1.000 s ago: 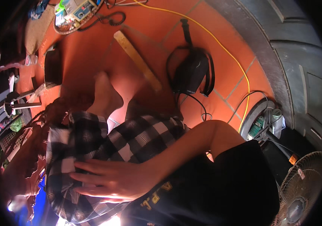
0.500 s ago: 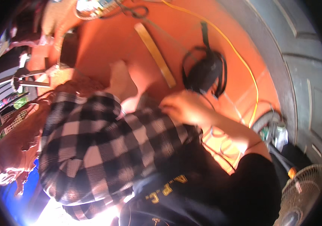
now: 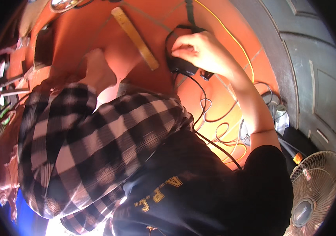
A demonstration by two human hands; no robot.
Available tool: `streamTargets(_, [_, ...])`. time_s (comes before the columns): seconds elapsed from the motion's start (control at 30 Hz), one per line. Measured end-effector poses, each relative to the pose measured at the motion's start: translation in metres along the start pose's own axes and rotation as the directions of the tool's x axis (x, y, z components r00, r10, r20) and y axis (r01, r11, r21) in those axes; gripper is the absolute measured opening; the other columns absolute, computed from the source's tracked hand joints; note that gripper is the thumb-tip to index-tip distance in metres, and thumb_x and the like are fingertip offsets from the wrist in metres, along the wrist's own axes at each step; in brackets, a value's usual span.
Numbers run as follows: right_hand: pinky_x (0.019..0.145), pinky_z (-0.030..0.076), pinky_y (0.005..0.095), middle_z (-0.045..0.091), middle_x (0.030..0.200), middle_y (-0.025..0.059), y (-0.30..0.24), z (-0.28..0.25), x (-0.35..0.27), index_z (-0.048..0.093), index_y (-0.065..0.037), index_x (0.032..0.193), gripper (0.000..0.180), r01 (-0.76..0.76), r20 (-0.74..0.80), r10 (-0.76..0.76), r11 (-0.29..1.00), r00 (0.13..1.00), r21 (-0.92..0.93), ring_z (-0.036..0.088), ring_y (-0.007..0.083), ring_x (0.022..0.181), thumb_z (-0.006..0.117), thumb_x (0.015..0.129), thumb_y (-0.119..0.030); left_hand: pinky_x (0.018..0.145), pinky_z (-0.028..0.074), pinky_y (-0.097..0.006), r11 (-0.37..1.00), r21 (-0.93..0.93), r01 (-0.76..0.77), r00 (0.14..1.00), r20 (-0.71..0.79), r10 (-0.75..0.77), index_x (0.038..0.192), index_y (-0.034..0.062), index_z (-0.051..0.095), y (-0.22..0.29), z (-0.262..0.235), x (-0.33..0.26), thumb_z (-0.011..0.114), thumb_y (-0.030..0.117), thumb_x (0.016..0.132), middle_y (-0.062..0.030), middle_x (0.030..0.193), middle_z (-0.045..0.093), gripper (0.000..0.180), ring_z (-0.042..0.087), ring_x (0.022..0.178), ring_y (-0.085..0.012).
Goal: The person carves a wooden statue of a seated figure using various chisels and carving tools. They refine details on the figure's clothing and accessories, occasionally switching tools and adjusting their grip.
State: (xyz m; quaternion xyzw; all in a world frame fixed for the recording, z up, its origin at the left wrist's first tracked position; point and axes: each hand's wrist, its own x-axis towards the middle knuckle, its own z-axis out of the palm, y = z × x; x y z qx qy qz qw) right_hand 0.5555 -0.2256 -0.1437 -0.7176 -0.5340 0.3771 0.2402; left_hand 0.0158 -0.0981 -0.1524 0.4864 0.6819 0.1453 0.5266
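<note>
The black device (image 3: 183, 65) on the orange floor (image 3: 97, 35), upper middle of the frame, now sits under the right hand (image 3: 199, 51). That hand has come up off the lap, its fingers (image 3: 179, 47) curled onto the device. The left hand is out of view.

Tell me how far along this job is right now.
Early, by the look of it. The right hand grips the black corded device on the orange tiled floor. Its black cable lies loose and looped, and the flat wooden stick lies untouched nearby. The left hand isn't visible.
</note>
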Motion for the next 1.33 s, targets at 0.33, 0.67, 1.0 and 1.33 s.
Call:
streamTargets(0.33, [0.097,0.049,0.0362,0.067,0.119,0.0179,-0.104,-0.034,0.088,0.063,0.003,0.121,0.035,0.212,-0.320,-0.153,0.964,0.935,0.160,0.064,0.0260,0.111,0.052,0.102,-0.024,0.101,0.046,-0.038,0.971,-0.239,-0.022,0.978,-0.206,-0.028,0.124,0.0006,0.063,-0.100,-0.007,-0.145,0.046,0.021,0.102,-0.0172,0.124,0.065,0.035,0.060,0.116,-0.0250])
streamTargets(0.67, [0.110,0.038,0.0411,0.054,0.140,0.0189,-0.273,0.000,0.160,0.048,0.002,0.139,0.050,0.460,0.227,-0.536,0.830,0.813,0.315,0.053,0.0298,0.128,0.042,0.104,-0.034,0.084,0.049,-0.039,0.460,-0.836,0.301,0.637,-0.183,-0.749,0.114,0.0040,0.066,-0.193,0.251,-0.258,0.042,0.033,0.103,-0.0162,0.103,0.068,0.039,0.065,0.096,-0.0277])
streamTargets(1.0, [0.117,0.026,0.0440,0.049,0.146,0.0158,-0.304,-0.002,0.160,0.041,-0.001,0.145,0.059,0.002,0.667,-0.353,0.885,0.656,0.466,0.044,0.0306,0.136,0.037,0.105,-0.044,0.095,0.050,-0.041,-0.554,-0.804,-0.217,0.790,0.189,-0.583,0.121,0.0030,0.063,-0.150,0.301,-0.271,0.041,0.039,0.105,-0.0113,0.118,0.070,0.046,0.065,0.105,-0.0230])
streamTargets(1.33, [0.123,0.016,0.0466,0.045,0.151,0.0131,-0.263,-0.103,0.204,0.035,-0.004,0.150,0.067,-0.201,0.924,-0.353,0.904,0.144,0.377,0.036,0.0313,0.143,0.031,0.106,-0.054,0.122,0.023,-0.036,-0.306,-0.931,-0.197,0.876,-0.026,-0.482,0.153,0.0036,0.036,-0.209,0.236,-0.259,0.053,0.042,0.101,-0.0143,0.156,0.040,0.066,0.035,0.146,-0.0249])
